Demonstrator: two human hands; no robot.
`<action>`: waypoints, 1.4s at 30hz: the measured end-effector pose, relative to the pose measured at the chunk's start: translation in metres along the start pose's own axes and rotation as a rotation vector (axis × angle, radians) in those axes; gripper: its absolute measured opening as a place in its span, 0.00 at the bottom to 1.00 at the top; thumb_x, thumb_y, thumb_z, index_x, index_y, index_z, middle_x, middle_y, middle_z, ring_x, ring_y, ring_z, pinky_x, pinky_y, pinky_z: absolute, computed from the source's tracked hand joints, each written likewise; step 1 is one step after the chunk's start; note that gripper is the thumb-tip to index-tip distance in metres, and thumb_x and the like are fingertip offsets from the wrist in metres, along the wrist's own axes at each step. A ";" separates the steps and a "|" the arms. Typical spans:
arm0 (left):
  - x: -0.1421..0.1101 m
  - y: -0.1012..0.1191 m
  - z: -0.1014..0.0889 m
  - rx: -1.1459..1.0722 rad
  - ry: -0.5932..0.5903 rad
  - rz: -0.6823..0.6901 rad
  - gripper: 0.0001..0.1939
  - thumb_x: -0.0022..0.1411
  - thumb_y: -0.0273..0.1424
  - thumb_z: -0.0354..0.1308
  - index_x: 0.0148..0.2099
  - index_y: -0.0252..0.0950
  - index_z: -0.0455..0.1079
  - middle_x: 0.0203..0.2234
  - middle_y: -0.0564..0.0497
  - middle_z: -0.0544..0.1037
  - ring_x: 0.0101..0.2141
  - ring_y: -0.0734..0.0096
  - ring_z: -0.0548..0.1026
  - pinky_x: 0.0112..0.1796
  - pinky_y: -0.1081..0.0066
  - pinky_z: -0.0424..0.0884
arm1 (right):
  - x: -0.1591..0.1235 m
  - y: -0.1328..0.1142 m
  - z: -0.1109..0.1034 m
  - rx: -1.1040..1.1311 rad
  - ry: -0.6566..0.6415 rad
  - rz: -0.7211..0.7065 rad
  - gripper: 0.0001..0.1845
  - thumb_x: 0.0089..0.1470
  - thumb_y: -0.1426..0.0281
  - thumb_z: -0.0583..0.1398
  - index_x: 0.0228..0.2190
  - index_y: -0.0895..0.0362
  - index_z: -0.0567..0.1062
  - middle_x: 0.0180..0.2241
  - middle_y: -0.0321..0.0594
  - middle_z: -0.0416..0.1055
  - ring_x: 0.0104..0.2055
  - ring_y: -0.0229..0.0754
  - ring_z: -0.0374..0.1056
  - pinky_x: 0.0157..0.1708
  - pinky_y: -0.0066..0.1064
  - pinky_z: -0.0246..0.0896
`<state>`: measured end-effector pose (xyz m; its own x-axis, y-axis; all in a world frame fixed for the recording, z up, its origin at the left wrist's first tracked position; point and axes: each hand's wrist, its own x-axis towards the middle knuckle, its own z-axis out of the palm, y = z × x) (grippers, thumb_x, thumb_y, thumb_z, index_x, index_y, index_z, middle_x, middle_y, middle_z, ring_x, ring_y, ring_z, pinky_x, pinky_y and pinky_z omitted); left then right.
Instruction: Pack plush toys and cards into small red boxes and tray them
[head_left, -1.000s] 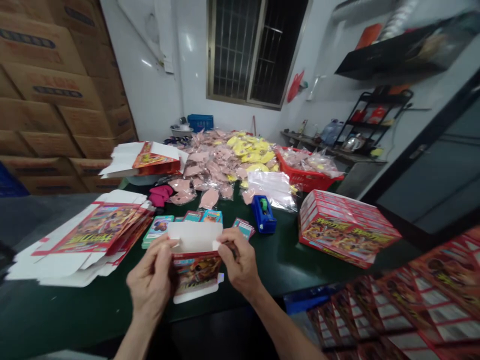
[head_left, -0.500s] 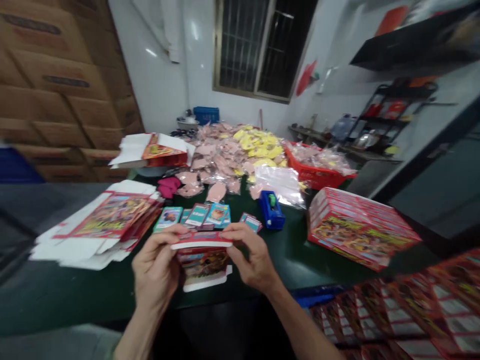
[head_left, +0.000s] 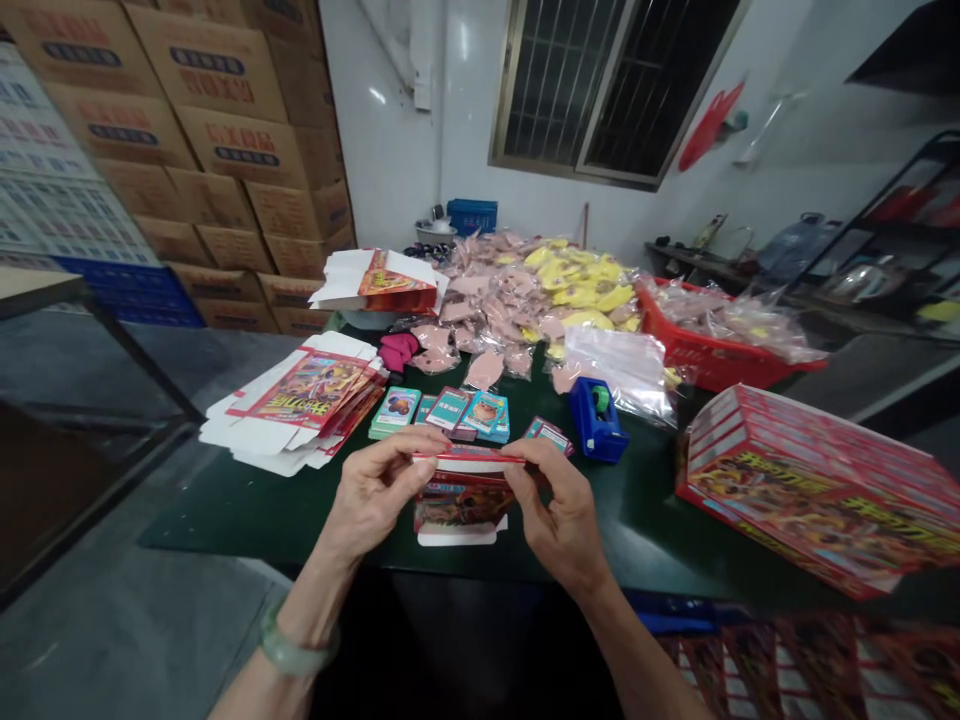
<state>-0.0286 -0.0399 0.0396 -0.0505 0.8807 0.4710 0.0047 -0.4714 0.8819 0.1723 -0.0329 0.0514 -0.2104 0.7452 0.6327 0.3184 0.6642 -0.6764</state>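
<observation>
A small printed cardboard box, red with a colourful picture, is held upright above the near table edge. My left hand pinches the left end of its upper flap, thumb below and fingers on top. At the flap's right end, my right hand grips with thumb and fingers. A white flap sticks out at the box's lower edge. Just beyond the hands lie a green-edged card stack, several teal and blue cards and another small card pile. The box's inside is hidden.
Flattened red-and-white boxes lie at left. A blue tape dispenser stands right of the cards, with stacked finished boxes further right. Behind are bagged pink pieces, yellow pieces and a red basket.
The camera view has swung left, so the scene sits further right. Both hands keep their hold on the box; its upper flap now appears narrower and more edge-on.
</observation>
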 end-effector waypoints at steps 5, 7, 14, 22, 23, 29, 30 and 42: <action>-0.004 -0.012 -0.001 -0.087 -0.023 -0.005 0.05 0.55 0.29 0.60 0.35 0.36 0.76 0.38 0.43 0.76 0.41 0.61 0.74 0.35 0.68 0.72 | -0.005 0.003 0.007 -0.021 0.078 -0.083 0.12 0.54 0.79 0.55 0.38 0.55 0.72 0.38 0.41 0.70 0.41 0.38 0.67 0.38 0.30 0.65; -0.007 -0.012 0.000 -0.062 -0.031 0.024 0.07 0.57 0.30 0.58 0.36 0.35 0.76 0.39 0.41 0.75 0.41 0.60 0.74 0.35 0.67 0.73 | -0.009 0.008 0.011 -0.037 0.120 -0.133 0.14 0.53 0.80 0.55 0.40 0.54 0.72 0.39 0.42 0.70 0.43 0.39 0.67 0.42 0.33 0.64; -0.012 -0.024 0.016 0.067 0.049 0.317 0.15 0.49 0.23 0.64 0.42 0.37 0.72 0.40 0.43 0.75 0.41 0.61 0.74 0.38 0.64 0.73 | -0.022 0.024 0.027 -0.070 0.210 -0.230 0.20 0.53 0.79 0.56 0.47 0.51 0.68 0.47 0.44 0.66 0.49 0.44 0.65 0.47 0.42 0.64; -0.016 -0.039 0.028 0.298 0.206 0.455 0.19 0.51 0.18 0.62 0.44 0.40 0.70 0.41 0.48 0.74 0.41 0.67 0.74 0.40 0.67 0.71 | -0.019 0.065 -0.014 -0.024 0.287 0.221 0.27 0.55 0.66 0.55 0.55 0.56 0.59 0.49 0.50 0.63 0.37 0.40 0.70 0.31 0.32 0.68; -0.017 -0.038 0.028 0.295 0.204 0.476 0.19 0.51 0.17 0.61 0.44 0.40 0.69 0.41 0.48 0.74 0.41 0.67 0.74 0.40 0.67 0.71 | -0.015 0.077 -0.028 -0.089 0.387 0.334 0.26 0.55 0.65 0.54 0.55 0.58 0.60 0.46 0.49 0.65 0.35 0.39 0.69 0.31 0.32 0.67; -0.018 -0.040 0.029 0.304 0.207 0.504 0.20 0.51 0.18 0.61 0.45 0.40 0.68 0.41 0.48 0.74 0.41 0.67 0.73 0.40 0.67 0.71 | 0.020 0.140 -0.104 -0.336 0.434 0.722 0.15 0.48 0.66 0.61 0.35 0.64 0.75 0.35 0.45 0.70 0.37 0.45 0.67 0.39 0.36 0.62; -0.018 -0.040 0.029 0.313 0.213 0.507 0.19 0.51 0.19 0.61 0.45 0.40 0.68 0.41 0.48 0.74 0.41 0.67 0.74 0.39 0.68 0.71 | 0.026 0.145 -0.109 -0.311 0.389 0.772 0.13 0.49 0.66 0.62 0.34 0.64 0.75 0.34 0.42 0.71 0.37 0.44 0.67 0.38 0.35 0.63; -0.017 -0.042 0.030 0.339 0.263 0.539 0.16 0.51 0.19 0.62 0.43 0.37 0.69 0.40 0.48 0.74 0.39 0.70 0.74 0.38 0.70 0.72 | 0.035 0.157 -0.079 -0.013 0.560 1.064 0.16 0.58 0.65 0.56 0.46 0.60 0.68 0.45 0.43 0.67 0.42 0.41 0.68 0.40 0.38 0.67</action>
<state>0.0022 -0.0335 -0.0043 -0.1941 0.4663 0.8630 0.4071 -0.7621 0.5034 0.2881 0.0928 -0.0031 0.5932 0.7886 -0.1622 0.0988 -0.2713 -0.9574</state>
